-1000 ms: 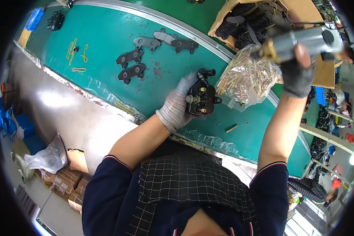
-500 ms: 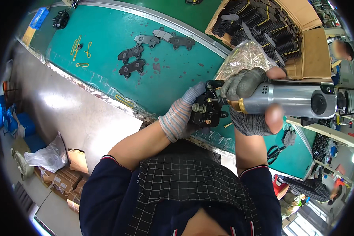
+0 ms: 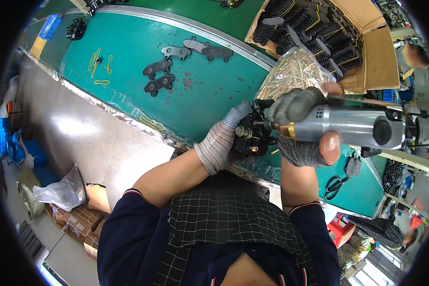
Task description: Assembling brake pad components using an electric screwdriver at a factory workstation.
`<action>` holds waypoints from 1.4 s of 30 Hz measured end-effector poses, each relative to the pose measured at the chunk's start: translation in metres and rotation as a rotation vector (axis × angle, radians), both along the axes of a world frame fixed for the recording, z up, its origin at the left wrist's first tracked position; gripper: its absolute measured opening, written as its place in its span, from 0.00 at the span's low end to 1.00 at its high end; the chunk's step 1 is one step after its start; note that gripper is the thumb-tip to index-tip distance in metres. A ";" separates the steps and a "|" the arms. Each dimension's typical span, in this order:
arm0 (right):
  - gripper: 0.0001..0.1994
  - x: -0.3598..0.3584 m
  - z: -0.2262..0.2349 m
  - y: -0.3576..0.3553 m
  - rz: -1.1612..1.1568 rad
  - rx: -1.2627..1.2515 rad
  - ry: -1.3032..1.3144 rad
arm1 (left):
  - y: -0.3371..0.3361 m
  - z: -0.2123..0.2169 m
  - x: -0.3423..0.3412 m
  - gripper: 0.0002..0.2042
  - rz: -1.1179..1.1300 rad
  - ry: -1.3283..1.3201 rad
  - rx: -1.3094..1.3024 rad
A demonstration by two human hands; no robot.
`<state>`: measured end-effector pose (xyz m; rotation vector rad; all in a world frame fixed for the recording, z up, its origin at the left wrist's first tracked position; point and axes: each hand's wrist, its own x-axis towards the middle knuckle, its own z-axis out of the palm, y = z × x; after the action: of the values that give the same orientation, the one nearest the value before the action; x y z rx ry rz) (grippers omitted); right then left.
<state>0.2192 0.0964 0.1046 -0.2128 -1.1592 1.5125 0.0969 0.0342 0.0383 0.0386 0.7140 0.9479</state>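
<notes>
My left hand, in a striped knit glove, is closed around a black brake caliper and holds it above the near edge of the green bench. My right hand, gloved in grey with bare fingertips, grips a silver power screwdriver lying level. The driver's bit points left and meets the caliper at a bolt on its upper part; the exact contact is too small to tell. Behind the right hand rests a clear bag of long brass-coloured pins.
Several brake pads lie on the green bench, with yellow rubber bands to their left. An open carton full of pads stands at far right. Black scissors lie at right. Another person is at lower right.
Both hands, the caliper and the screwdriver keep nearly the same pose, with the bit still at the caliper. The whole view has shifted slightly.
</notes>
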 end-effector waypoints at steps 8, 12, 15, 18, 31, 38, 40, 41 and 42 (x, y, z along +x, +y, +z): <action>0.38 -0.003 0.000 -0.008 0.114 0.065 0.009 | 0.008 -0.024 -0.002 0.31 0.067 -0.075 -0.079; 0.40 -0.013 -0.004 -0.027 -0.088 -0.128 -0.145 | 0.010 -0.033 -0.004 0.30 0.092 -0.086 0.010; 0.41 -0.008 -0.004 -0.023 -0.029 -0.017 -0.034 | 0.008 -0.030 -0.007 0.30 0.086 -0.078 0.033; 0.39 -0.006 0.000 -0.028 -0.058 -0.042 -0.099 | 0.006 -0.026 -0.007 0.30 0.078 -0.051 0.017; 0.34 0.009 -0.003 -0.033 -0.062 0.014 -0.149 | -0.002 -0.018 0.005 0.34 0.090 -0.042 0.015; 0.40 0.011 0.005 -0.034 -0.091 -0.034 -0.153 | -0.002 -0.005 -0.001 0.32 -0.008 -0.057 0.043; 0.40 0.008 0.009 -0.039 -0.166 -0.051 -0.216 | 0.000 -0.014 0.004 0.31 0.032 -0.125 0.018; 0.41 0.006 0.011 -0.041 -0.189 -0.059 -0.255 | 0.001 -0.017 0.006 0.30 0.052 -0.159 0.005; 0.41 0.005 0.012 -0.042 -0.215 -0.067 -0.296 | 0.002 -0.018 0.006 0.30 0.052 -0.161 0.003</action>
<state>0.2240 0.0545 0.1167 -0.6053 -1.2732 1.3590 0.1032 0.0361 0.0206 -0.0531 0.5666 0.9896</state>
